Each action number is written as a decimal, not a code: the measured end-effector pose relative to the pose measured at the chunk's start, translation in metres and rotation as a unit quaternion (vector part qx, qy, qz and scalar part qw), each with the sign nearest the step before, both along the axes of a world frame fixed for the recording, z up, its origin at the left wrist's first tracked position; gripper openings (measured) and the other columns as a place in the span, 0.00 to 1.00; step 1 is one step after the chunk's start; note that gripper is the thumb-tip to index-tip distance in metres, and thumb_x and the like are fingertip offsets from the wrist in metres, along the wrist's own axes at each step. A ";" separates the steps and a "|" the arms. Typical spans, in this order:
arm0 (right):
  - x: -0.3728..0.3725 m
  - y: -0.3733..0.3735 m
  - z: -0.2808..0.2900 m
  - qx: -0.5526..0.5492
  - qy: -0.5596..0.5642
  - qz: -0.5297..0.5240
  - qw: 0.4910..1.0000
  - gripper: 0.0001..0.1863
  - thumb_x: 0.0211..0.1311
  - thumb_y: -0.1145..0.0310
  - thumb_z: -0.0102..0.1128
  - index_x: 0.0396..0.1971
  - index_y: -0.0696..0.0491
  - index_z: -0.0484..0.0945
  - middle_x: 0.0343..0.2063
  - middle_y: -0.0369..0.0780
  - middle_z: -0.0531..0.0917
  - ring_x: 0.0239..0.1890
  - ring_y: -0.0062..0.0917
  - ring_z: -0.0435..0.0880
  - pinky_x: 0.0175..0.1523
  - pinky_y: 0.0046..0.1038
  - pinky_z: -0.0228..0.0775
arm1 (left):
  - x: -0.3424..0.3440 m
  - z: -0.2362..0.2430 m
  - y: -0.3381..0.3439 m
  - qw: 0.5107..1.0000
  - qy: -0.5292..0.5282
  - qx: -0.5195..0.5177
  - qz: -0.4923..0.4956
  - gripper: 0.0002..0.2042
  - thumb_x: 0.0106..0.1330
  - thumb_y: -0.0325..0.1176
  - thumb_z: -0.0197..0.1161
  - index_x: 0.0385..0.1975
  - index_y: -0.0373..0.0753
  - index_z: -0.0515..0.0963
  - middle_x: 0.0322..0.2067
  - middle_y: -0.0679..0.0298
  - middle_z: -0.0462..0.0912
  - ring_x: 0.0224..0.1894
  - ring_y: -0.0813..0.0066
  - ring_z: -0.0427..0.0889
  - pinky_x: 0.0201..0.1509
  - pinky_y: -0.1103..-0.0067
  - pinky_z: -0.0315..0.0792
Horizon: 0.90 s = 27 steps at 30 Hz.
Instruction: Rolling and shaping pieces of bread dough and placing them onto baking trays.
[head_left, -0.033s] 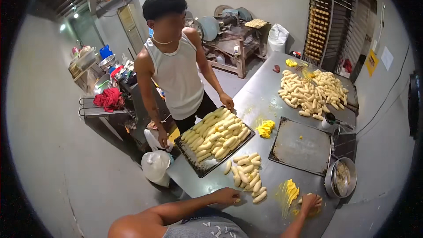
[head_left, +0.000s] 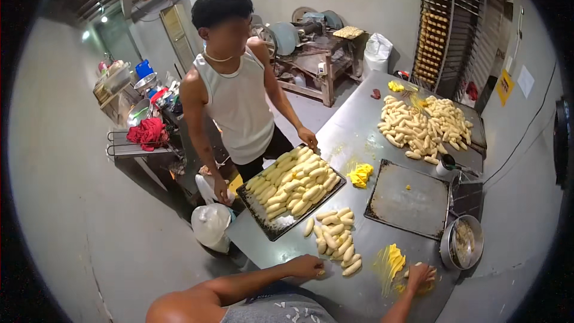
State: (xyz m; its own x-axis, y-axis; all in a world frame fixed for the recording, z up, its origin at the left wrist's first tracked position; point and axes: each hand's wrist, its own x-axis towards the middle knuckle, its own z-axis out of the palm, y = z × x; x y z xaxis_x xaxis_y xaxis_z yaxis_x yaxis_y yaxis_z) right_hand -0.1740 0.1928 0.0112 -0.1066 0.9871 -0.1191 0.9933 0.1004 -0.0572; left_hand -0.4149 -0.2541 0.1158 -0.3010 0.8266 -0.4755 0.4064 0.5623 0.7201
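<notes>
The left hand (head_left: pixel 308 267) rests on the metal surface (head_left: pixel 353 137), with its fingers curled over one small piece of pale dough at the near end of a loose group of shaped dough rolls (head_left: pixel 335 236). The right hand (head_left: pixel 420 275) lies flat on the surface, its fingers spread and pressing on a smear of yellow filling (head_left: pixel 391 258); some pale pieces are under the fingertips, but I cannot tell what they are.

Behind the loose rolls stands a dark baking tray (head_left: pixel 281 227) full of dough rolls in rows. Another person in a white sleeveless shirt (head_left: pixel 236 107) stands at the far side and holds this tray at both ends. To the right of it is a lump of yellow filling (head_left: pixel 360 174), then an empty dark tray (head_left: pixel 409 200). A round metal bowl (head_left: pixel 461 243) stands near the right edge. Farther back, a big heap of dough rolls (head_left: pixel 421 122) lies on the surface, well apart from both hands.
</notes>
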 end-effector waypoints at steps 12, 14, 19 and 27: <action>0.054 -0.025 -0.005 -0.033 0.538 0.009 0.842 0.20 0.55 0.81 0.78 0.44 0.56 0.76 0.37 0.39 0.84 0.39 0.35 0.86 0.47 0.38 0.81 | 0.031 0.024 0.041 0.999 -0.015 0.041 -0.022 0.18 0.78 0.44 0.67 0.56 0.35 0.86 0.50 0.44 0.91 0.54 0.42 0.90 0.59 0.58 0.82; 0.070 -0.036 -0.021 -0.077 0.546 -0.011 0.834 0.24 0.56 0.80 0.80 0.50 0.57 0.76 0.40 0.40 0.84 0.40 0.28 0.85 0.48 0.35 0.82 | 0.039 0.025 0.069 0.998 -0.032 0.058 -0.019 0.19 0.78 0.45 0.68 0.58 0.35 0.85 0.52 0.46 0.92 0.55 0.43 0.90 0.60 0.58 0.82; 0.000 -0.164 0.100 -0.289 0.618 -0.015 0.730 0.23 0.62 0.81 0.79 0.53 0.57 0.76 0.42 0.40 0.84 0.41 0.27 0.88 0.47 0.32 0.84 | 0.065 0.012 0.107 0.966 -0.089 0.208 0.125 0.22 0.79 0.44 0.71 0.63 0.35 0.82 0.58 0.55 0.92 0.59 0.55 0.90 0.62 0.61 0.82; -0.013 -0.188 0.136 -0.292 0.467 0.124 0.825 0.13 0.72 0.73 0.73 0.53 0.61 0.86 0.41 0.45 0.92 0.40 0.31 0.93 0.48 0.37 0.87 | 0.046 0.012 0.095 0.912 -0.367 0.089 0.160 0.21 0.81 0.35 0.68 0.70 0.38 0.82 0.49 0.69 0.89 0.45 0.81 0.84 0.47 0.77 0.78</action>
State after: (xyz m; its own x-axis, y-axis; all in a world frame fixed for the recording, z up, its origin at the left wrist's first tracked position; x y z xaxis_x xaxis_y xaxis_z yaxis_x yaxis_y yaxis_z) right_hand -0.1873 0.0053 0.1474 -0.6115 0.7246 -0.3180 0.4412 -0.0214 -0.8972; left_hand -0.3694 -0.1592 0.1282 -0.1947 0.8357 -0.5136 -0.3873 0.4155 0.8230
